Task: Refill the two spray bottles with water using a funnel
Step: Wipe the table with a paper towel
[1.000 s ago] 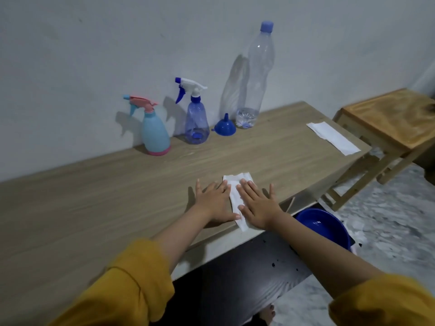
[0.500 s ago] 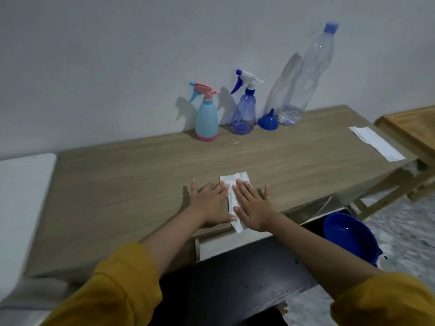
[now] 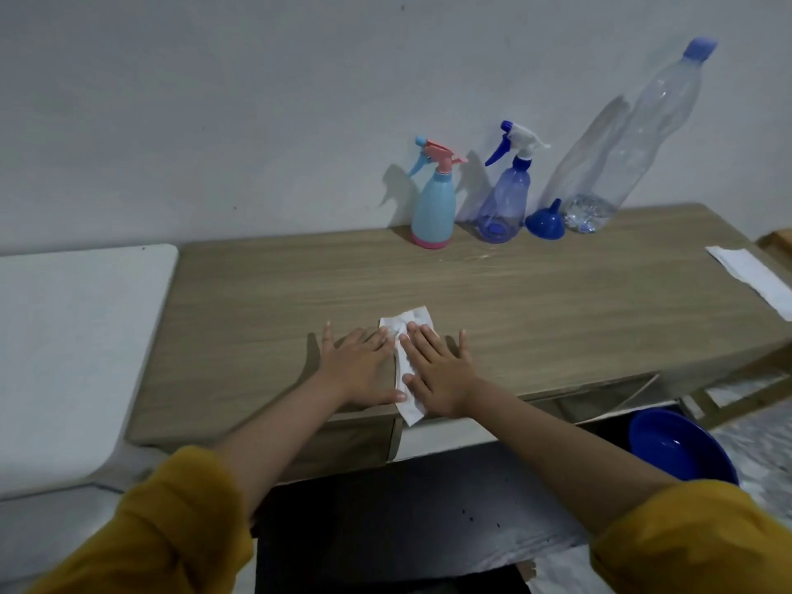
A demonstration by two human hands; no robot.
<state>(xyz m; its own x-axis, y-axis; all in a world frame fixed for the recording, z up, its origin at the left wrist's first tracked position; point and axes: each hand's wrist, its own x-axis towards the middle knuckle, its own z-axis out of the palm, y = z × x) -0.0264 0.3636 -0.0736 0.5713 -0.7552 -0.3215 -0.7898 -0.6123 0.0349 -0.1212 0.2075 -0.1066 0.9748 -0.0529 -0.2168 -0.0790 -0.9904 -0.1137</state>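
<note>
Both hands flat, fingers spread: left hand [image 3: 358,367], right hand [image 3: 438,370] on tissue [image 3: 405,336]. Funnel [image 3: 545,222], both spray bottles [image 3: 433,207] behind tissue at wall (capped). Refill not begun; next: unscrew a sprayer.

Both arms stretched forward, mustard sleeves pushed up. Left hand [image 3: 359,367] and right hand [image 3: 438,370] lying flat, palms down, fingers spread, thumbs nearly touching.
</note>
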